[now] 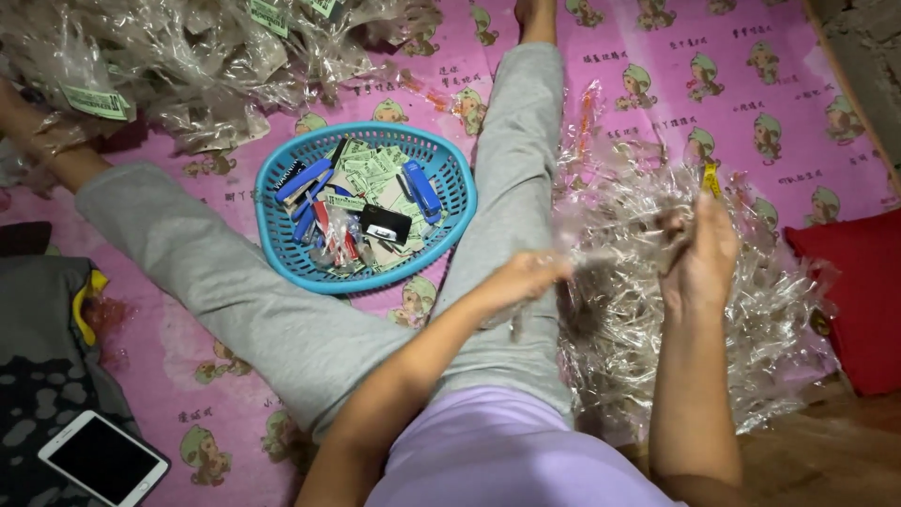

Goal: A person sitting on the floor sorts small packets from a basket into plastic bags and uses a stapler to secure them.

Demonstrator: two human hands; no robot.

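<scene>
Desk: Hands first, please. What do I caption?

Operator: Hands at work over a pink printed mat (770, 103), as I read it from my remote feed. Left hand (526, 274) is closed on a strip of clear cellophane wrappers (601, 246); right hand (699, 255) is clenched on the far end of the same film, with a small yellow tag (710, 178) poking above its fingers.

Desk: Where does the film sit?

Operator: Stretched between both hands, above the heap of clear wrappers (648, 329) just under and beyond the right hand. A blue basket (282, 239) of staplers and paper slips lies well to the left of the left hand, between the person's grey-trousered legs.

Desk: Risks?

Operator: My judgement only: the thin film could tear if the hands pull apart too sharply, and a dropped piece would vanish in the matching heap below.

Desk: Anything unclear?

Operator: Motion blur smears both hands, so I cannot count fingers on the film or tell one wrapper from several. A second heap (188, 56) runs off the top edge, far left of the hands. White phone (103, 460) near the left elbow; red cushion (859, 300) cut off right.
</scene>
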